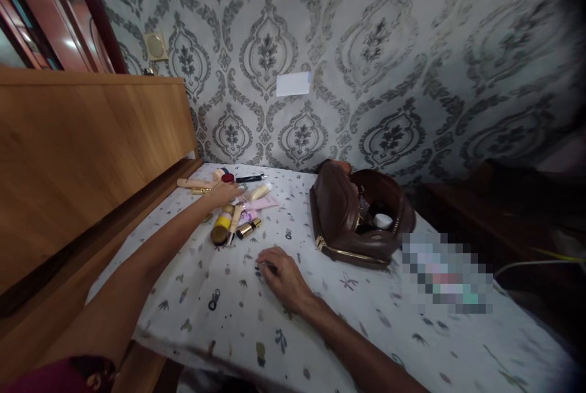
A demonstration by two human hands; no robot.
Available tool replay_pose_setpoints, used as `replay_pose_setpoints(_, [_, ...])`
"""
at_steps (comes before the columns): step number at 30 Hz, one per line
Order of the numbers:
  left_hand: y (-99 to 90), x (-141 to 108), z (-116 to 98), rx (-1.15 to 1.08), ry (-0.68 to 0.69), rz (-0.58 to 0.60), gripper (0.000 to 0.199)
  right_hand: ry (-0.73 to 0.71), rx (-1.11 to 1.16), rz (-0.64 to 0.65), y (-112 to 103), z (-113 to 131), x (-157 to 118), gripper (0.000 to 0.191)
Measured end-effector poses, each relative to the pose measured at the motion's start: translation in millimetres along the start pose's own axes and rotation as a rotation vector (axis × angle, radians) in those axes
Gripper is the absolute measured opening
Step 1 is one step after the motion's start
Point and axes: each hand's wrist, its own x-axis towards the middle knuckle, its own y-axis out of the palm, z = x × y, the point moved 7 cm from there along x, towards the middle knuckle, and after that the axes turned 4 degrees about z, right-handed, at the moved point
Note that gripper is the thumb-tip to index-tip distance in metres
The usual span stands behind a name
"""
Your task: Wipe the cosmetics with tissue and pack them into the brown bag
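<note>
Dark magenta sleeve fabric (59,374) on the left arm sits nearest. The left hand (223,193) lies over scattered small cosmetic tubes and bottles (235,222); whether its fingers grip one, I cannot tell. Over white plant-printed cloth (224,307), the right hand (282,276) has loosely bent fingers, apart from the thumb, near an open brown leather bag (336,213).

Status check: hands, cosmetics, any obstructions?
Left hand at loosely clustered cosmetics, grip unclear. Right hand low over cloth, fingers curled. Open brown bag right, apart from both hands.
</note>
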Motion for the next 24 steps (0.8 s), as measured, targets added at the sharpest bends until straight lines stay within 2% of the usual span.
replay_pose_setpoints(4, [-19.1,-27.4,3.9,-0.109,-0.123,-0.163,0.047,0.103,0.088,-0.030,-4.6,-8.0,0.0,0.018])
replay_pose_setpoints(6, [-29.8,-44.2,-5.8,-0.181,-0.143,-0.264,0.050,0.174,0.215,-0.053,-7.2,-15.2,0.3,0.022])
replay_pose_setpoints(9, [-35.6,-70.6,-42.1,-0.295,-0.106,-0.369,0.054,0.264,0.551,-0.050,-5.1,-23.2,1.7,0.045])
replay_pose_setpoints(12, [-25.5,-96.0,-94.2,-0.406,-0.034,-0.385,0.060,0.299,0.845,-0.048,-1.5,-21.2,3.2,0.065])
replay_pose_setpoints(14, [-13.7,-110.0,-126.8,-0.462,0.029,-0.348,0.059,0.290,0.915,-0.042,-0.7,-15.7,3.7,0.067])
replay_pose_setpoints(16, [-3.9,-121.2,-148.7,-0.553,0.108,-0.317,0.065,0.298,0.913,-0.023,0.2,-11.1,2.9,0.060])
replay_pose_setpoints(18, [0.0,-130.2,-152.1,-0.674,0.138,-0.342,0.074,0.308,0.886,-0.013,0.4,-8.7,1.8,0.056])
replay_pose_setpoints(20, [0.6,-136.7,-138.0,-0.785,0.068,-0.387,0.077,0.303,0.848,-0.015,-0.3,-8.2,1.3,0.057])
replay_pose_setpoints(22, [-0.6,-142.9,-116.4,-0.871,-0.084,-0.427,0.064,0.293,0.788,-0.034,-2.1,-9.6,1.6,0.058])
replay_pose_setpoints(24, [-6.3,-151.4,-100.5,-0.936,-0.223,-0.498,0.042,0.279,0.685,-0.041,-3.4,-10.7,2.0,0.057])
